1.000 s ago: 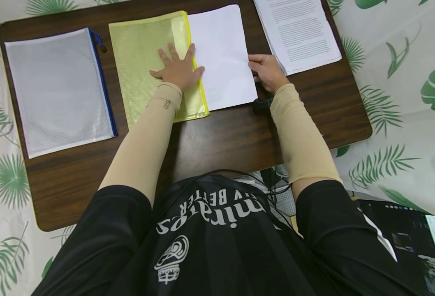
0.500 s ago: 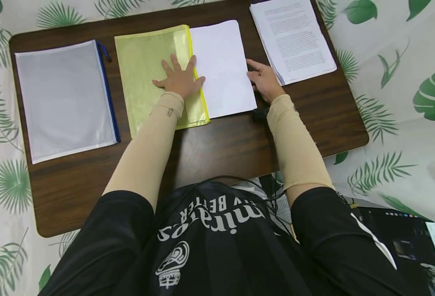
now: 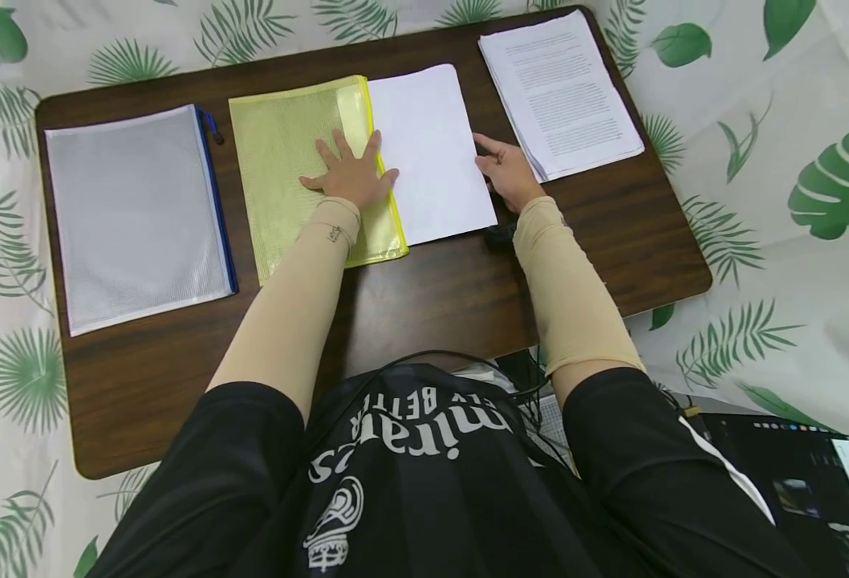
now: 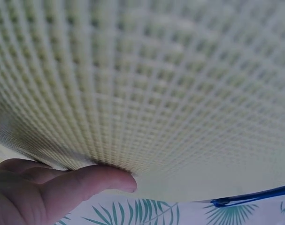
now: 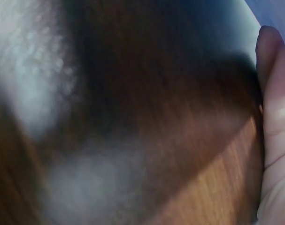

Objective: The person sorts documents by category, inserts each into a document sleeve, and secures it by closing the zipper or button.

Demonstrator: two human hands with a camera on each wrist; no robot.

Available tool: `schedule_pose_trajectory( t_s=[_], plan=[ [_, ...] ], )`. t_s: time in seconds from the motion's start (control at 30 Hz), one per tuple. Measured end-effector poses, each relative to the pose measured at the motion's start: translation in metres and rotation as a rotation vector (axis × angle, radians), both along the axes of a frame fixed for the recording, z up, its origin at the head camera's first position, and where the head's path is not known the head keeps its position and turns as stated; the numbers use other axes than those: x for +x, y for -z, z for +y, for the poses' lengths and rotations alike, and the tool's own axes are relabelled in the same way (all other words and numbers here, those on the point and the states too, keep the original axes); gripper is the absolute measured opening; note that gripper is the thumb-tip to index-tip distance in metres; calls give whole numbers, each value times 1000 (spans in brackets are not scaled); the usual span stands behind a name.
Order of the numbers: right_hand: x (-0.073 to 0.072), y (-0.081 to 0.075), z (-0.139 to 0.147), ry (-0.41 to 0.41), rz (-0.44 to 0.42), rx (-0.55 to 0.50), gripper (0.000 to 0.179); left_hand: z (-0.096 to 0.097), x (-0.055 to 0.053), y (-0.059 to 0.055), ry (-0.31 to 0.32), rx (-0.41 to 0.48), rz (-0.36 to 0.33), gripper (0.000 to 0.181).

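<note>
In the head view a yellow mesh zip pouch (image 3: pixel 287 168) lies on the table. My left hand (image 3: pixel 352 178) presses flat on it with fingers spread. White paper (image 3: pixel 432 160) juts out of the pouch's right, yellow-trimmed side; the rest lies inside. At the paper's right edge is my right hand (image 3: pixel 513 172), index finger straight and thumb at the edge, the other fingers partly hidden below. Mesh (image 4: pixel 147 103) fills most of the left wrist view, with part of the left hand (image 4: pixel 62 187) against it. In the right wrist view, the right hand (image 5: pixel 278 117) meets the paper's edge.
A clear mesh pouch (image 3: pixel 139 217) with a blue zip lies on the left of the dark wooden table (image 3: pixel 439 297). A stack of printed sheets (image 3: pixel 562 96) is at the back right. A black wrist device (image 3: pixel 500 234) is by the right wrist.
The paper has slid slightly left into the yellow pouch, the right hand moving with it. The right index finger has spread from the thumb. The left hand stays on the pouch; the head view has shifted.
</note>
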State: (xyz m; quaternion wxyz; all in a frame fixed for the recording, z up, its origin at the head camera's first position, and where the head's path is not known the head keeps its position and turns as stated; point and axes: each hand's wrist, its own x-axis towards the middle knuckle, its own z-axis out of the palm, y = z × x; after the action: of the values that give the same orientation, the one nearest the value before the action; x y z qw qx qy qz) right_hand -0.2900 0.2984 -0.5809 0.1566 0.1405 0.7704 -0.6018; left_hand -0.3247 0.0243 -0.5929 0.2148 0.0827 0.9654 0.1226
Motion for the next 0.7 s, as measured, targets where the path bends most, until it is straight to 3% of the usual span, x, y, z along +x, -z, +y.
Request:
schedule_pose_trajectory(
  t_s=[0.23,0.4,0.7],
  plan=[
    [13,6,3,-19,8,5,53,4,11,6,8,10,-10,75],
    [14,2,2,-44,54,-6,53,5,7,6,-4,-2,-6,74],
    [7,-5,-3,-61,47,26,52,-1,-2,8,-18,11,1,75]
  ],
)
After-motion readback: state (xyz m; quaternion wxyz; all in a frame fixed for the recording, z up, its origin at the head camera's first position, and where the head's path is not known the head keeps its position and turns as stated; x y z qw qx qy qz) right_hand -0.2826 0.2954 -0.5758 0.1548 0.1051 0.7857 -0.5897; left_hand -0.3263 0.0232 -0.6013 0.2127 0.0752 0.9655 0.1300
